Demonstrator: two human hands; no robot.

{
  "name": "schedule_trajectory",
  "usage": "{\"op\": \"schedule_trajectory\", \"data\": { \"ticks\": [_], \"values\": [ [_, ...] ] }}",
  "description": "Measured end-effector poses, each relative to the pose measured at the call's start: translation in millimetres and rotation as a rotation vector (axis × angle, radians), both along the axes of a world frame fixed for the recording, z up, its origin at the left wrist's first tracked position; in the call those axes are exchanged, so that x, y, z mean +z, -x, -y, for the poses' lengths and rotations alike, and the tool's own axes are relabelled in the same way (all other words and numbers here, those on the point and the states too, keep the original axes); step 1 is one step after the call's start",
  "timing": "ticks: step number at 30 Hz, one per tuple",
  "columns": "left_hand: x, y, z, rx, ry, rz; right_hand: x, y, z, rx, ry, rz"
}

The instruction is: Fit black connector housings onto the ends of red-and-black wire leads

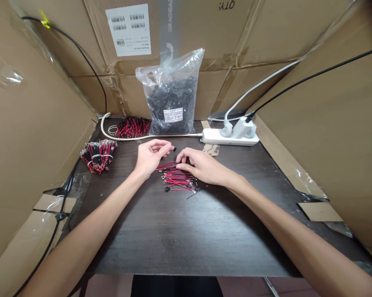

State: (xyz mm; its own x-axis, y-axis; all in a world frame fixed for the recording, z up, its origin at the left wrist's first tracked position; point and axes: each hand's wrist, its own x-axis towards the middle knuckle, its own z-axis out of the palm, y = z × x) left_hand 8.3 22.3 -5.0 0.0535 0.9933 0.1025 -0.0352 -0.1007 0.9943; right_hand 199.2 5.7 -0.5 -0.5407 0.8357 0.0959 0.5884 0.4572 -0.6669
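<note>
My left hand [150, 159] has its thumb and index finger pinched on a small black piece [175, 149], perhaps a connector; most of it is covered by the fingertips. Close by on the right, my right hand [201, 166] is closed in a pinch at the end of a red and black wire [165, 166]. Beneath and between the hands lies a pile of short red and black wires [177, 178] with bare or metal-tipped ends. At the near side of this pile, one red wire ends in a round black part [167, 189]. A thin dark pin-like tool [191, 196] lies beside it.
At the left sits a banded wire bundle [99, 156]; behind it is a loose wire heap [133, 126]. A clear bag of black parts [173, 99] leans on the back cardboard. A white power strip [231, 137] with plugs stands right. Cardboard walls [322, 111] enclose the dark table [180, 235].
</note>
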Motion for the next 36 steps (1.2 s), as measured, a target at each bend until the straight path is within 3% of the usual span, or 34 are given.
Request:
{"op": "schedule_trajectory", "data": {
  "ticks": [6, 16, 27, 36],
  "values": [
    [1.7, 1.9, -0.9, -0.024, 0.023, 0.025, 4.4, -2.7, -1.3, 0.008, 0.071, -0.04],
    [1.3, 7.3, -4.0, -0.031, 0.075, 0.12, -0.8, -8.2, -10.1, 0.022, 0.342, -0.282],
    [2.8, 8.6, -3.7, -0.034, 0.091, 0.113, 4.2, -8.0, -10.7, 0.062, 0.4, -0.305],
    [3.5, 11.6, -2.3, -0.206, 0.112, 0.114, 8.5, -8.3, -9.2, -0.005, 0.508, -0.339]
  ]
}}
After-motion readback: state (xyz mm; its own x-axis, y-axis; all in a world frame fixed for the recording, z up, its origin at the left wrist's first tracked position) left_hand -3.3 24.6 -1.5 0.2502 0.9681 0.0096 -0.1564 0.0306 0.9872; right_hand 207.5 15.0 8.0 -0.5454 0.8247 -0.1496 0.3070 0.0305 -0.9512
